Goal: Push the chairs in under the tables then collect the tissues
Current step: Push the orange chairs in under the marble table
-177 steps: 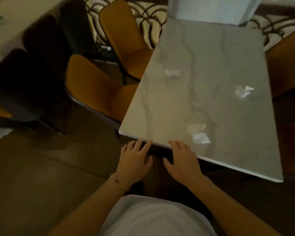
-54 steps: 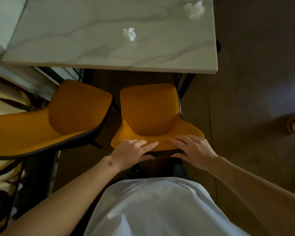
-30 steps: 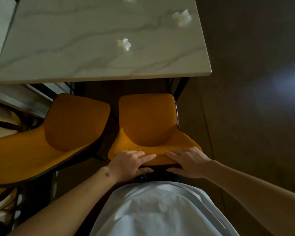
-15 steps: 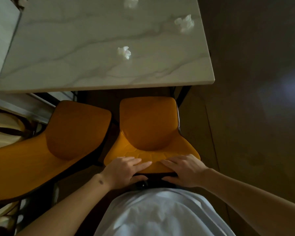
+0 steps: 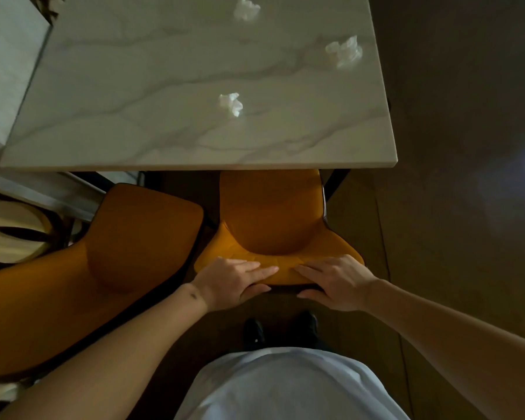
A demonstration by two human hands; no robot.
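Observation:
An orange chair (image 5: 270,219) stands in front of me, its seat's front edge just under the white marble table (image 5: 134,122). My left hand (image 5: 234,280) and my right hand (image 5: 334,281) both grip the top of its backrest, fingers over the front, thumbs behind. A second orange chair (image 5: 112,247) stands to its left, angled and apart from the table edge. Three crumpled white tissues lie on the tabletop: one near the middle (image 5: 231,104), one at the right (image 5: 344,53), one at the far edge (image 5: 246,9).
A patterned rug (image 5: 9,225) lies at the left beside a pale wall or pillar (image 5: 3,62). Brown wood floor (image 5: 467,207) stretches to the right of the table. My dark shoes (image 5: 282,331) stand just behind the chair.
The chair under my hands has slid forward, so its seat's front now meets the table edge. My hands keep their hold on the backrest.

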